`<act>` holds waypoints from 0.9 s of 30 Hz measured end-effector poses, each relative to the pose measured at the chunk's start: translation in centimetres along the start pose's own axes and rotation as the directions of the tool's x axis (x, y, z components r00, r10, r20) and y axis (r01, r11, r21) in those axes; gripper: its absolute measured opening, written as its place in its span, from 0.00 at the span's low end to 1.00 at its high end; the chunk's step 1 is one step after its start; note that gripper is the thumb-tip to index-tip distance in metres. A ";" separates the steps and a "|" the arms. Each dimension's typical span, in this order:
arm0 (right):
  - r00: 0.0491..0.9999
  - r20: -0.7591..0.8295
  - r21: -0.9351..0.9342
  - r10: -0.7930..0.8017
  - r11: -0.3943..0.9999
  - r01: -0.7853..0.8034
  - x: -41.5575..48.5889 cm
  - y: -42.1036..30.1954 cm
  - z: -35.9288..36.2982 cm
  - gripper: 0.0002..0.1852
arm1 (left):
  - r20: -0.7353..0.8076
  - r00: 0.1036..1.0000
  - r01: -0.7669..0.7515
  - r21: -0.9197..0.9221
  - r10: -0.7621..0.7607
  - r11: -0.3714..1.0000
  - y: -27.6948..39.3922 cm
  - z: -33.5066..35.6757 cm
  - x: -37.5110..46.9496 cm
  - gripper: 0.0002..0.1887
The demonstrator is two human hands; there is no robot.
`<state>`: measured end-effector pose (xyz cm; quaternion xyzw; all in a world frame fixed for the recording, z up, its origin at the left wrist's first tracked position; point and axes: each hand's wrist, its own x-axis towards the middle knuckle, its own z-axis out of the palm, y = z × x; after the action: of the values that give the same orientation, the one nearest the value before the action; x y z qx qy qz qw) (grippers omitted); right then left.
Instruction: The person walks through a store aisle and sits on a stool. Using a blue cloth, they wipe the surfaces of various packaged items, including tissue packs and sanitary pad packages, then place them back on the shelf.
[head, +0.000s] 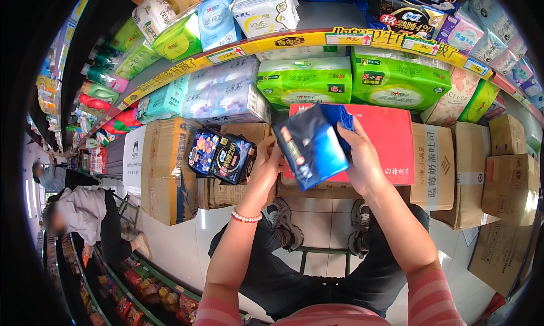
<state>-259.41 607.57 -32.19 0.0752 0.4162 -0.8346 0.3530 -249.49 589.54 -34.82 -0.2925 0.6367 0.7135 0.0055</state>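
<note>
I hold a shiny dark-blue sanitary pad pack point(312, 147) over a red cardboard box point(382, 143). The fingers of my left hand point(265, 164) grip its left edge. On the opposite side, my right hand point(363, 158) holds the pack together with a blue textured cloth point(347, 118) that sticks out past the fingertips. Left of my left hand, two dark sanitary pad packs, a blue one point(204, 149) and a black one point(230, 158), lie on cardboard boxes. Part of a further pack there is hidden behind my left hand.
Cardboard boxes stand along the shelf, one at left point(165, 168) and several at right point(433, 164). Green tissue packs point(306, 81) fill the lower shelf point(297, 43); sanitary pad packs point(265, 13) sit above. A person point(85, 215) bends by the opposite shelves, near a stool point(127, 207).
</note>
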 end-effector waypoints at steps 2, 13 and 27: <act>0.997 0.004 -0.114 -0.082 0.990 0.082 0.0 0.3 0.1 0.19 | 0.011 1.000 -0.019 -0.048 0.019 0.999 -2.0 -0.8 0.4 0.27; 0.986 0.135 -0.079 -0.103 0.990 0.114 -1.7 2.2 1.7 0.22 | -0.094 0.973 -0.229 -0.238 0.212 0.944 -2.6 2.5 -0.2 0.42; 0.727 0.519 -0.668 -0.449 0.318 0.673 -1.4 4.4 0.8 0.31 | -0.188 0.966 -0.224 -0.261 0.178 0.939 -1.6 1.3 0.3 0.22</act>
<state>-255.41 605.93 -33.97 -0.3502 0.7086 -0.6077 0.0767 -249.68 590.89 -36.37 -0.2804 0.5541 0.7671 -0.1606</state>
